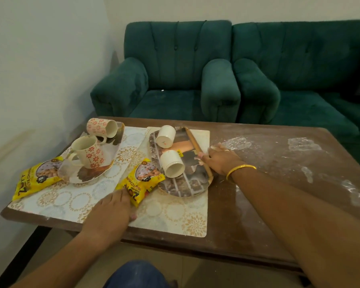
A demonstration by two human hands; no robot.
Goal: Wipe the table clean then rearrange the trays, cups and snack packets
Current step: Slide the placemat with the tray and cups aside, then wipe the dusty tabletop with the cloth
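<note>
White powdery smears (238, 142) streak the brown wooden table (258, 215) just beyond my right hand (220, 161), so by my reckoning the wiping is not yet done. That hand is curled round the wood-trimmed rim of the dark patterned tray (187, 183), gripping it, most likely to move it off the dirty stretch. Inside the tray, just past my fingers, two plain cups lie tipped on their sides, the nearer white cup (172, 166) and the farther white cup (165, 136), with nothing visible inside either.

My left hand (110, 213) lies spread flat on the cream placemat with gold flowers (175, 215), fingertips touching the nearer yellow snack packet (140, 179), which meets the tray's rim. I think it steadies the mat and packet. Farther out from that hand, a clear tray with a brown feather print (87, 175) carries an upright floral mug (87, 151) and a toppled floral mug (102, 126) just behind it. A second yellow snack packet (35, 179) lies partly under that tray's edge.
</note>
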